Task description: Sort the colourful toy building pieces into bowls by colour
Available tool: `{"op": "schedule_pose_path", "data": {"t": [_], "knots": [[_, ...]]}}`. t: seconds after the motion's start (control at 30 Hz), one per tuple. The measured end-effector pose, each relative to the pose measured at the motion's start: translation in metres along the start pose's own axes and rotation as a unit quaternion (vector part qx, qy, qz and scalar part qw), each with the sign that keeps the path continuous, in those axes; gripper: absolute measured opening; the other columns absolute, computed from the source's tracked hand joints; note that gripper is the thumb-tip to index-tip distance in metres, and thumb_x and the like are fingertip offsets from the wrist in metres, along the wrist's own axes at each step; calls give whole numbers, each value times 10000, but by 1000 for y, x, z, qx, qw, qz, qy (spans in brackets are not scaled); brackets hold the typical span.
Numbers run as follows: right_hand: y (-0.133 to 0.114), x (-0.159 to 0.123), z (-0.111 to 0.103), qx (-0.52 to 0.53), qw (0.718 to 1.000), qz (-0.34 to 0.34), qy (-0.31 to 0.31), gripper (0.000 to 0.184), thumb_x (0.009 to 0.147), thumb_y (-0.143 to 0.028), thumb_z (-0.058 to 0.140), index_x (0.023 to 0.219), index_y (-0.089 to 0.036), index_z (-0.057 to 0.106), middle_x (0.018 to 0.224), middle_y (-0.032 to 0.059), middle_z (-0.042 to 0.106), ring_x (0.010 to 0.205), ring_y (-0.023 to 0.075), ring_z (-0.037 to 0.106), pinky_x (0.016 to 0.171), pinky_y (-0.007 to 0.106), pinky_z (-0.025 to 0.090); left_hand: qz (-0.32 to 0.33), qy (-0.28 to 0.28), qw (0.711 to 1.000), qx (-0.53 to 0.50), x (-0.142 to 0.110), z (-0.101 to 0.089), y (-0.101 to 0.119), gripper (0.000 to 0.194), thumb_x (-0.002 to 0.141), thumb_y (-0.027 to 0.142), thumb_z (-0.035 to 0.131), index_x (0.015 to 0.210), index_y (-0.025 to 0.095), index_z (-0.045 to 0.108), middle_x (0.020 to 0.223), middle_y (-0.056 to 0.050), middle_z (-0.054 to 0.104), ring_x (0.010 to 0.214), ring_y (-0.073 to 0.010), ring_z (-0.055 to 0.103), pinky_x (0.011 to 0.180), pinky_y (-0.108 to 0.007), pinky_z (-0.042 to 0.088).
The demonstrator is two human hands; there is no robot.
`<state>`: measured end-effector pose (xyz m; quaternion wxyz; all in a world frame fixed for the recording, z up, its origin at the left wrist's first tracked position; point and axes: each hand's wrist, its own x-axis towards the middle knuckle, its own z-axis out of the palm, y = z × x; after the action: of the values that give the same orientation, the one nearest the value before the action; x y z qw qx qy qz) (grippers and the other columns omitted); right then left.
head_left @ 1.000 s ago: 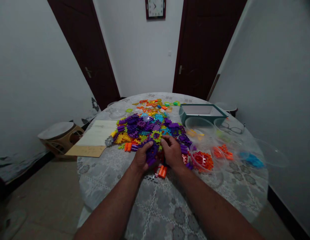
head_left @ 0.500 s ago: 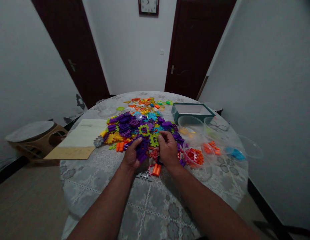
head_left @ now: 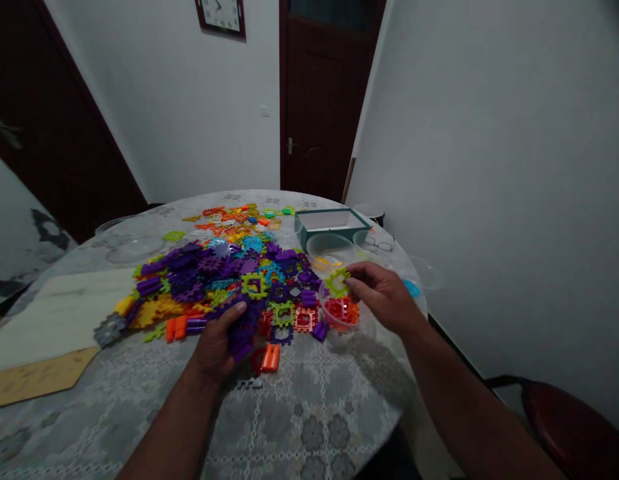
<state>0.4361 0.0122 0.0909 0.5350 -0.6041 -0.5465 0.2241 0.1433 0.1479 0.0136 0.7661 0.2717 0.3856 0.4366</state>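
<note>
My left hand (head_left: pixel 218 343) grips a stack of purple interlocking plastic pieces (head_left: pixel 243 331) at the near edge of a large heap of multicoloured pieces (head_left: pixel 224 277). My right hand (head_left: pixel 382 290) pinches a lime-green square toothed piece (head_left: pixel 338 282) at its fingertips, above a clear plastic bowl (head_left: pixel 333 320) holding red pieces. Two short orange tubes (head_left: pixel 270 358) lie just right of my left hand.
The pieces lie on a round table with a grey lace cloth (head_left: pixel 309 413). Behind them stand a teal box (head_left: pixel 332 225), another clear bowl (head_left: pixel 329 250) and glasses (head_left: pixel 378 243). A pale board (head_left: pixel 64 313) lies at the left; a dark chair (head_left: pixel 569 427) stands at lower right.
My right hand has moved right, away from my left, carrying the lime-green piece over the bowl. The whole view has swung, so the table appears further left.
</note>
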Motion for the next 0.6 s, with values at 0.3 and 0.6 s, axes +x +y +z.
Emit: {"op": "schedule_pose_path", "data": {"t": [0.3, 0.6], "knots": [[81, 88, -122, -329, 925, 28, 189, 348, 870, -231, 595, 1163, -171, 774, 1003, 97, 812, 826, 219, 746, 808, 353, 599, 11, 8, 999, 44, 1, 5, -4, 260, 725, 153, 835, 927, 175, 672, 694, -15, 715, 503, -200, 675, 424, -320, 604], [56, 84, -83, -327, 920, -53, 209, 366, 927, -288, 581, 1213, -165, 773, 1153, 142, 800, 995, 276, 749, 965, 435, 575, 15, -74, 995, 64, 0, 1, -11, 300, 714, 245, 892, 884, 171, 656, 659, -21, 707, 477, -198, 652, 432, -318, 575]]}}
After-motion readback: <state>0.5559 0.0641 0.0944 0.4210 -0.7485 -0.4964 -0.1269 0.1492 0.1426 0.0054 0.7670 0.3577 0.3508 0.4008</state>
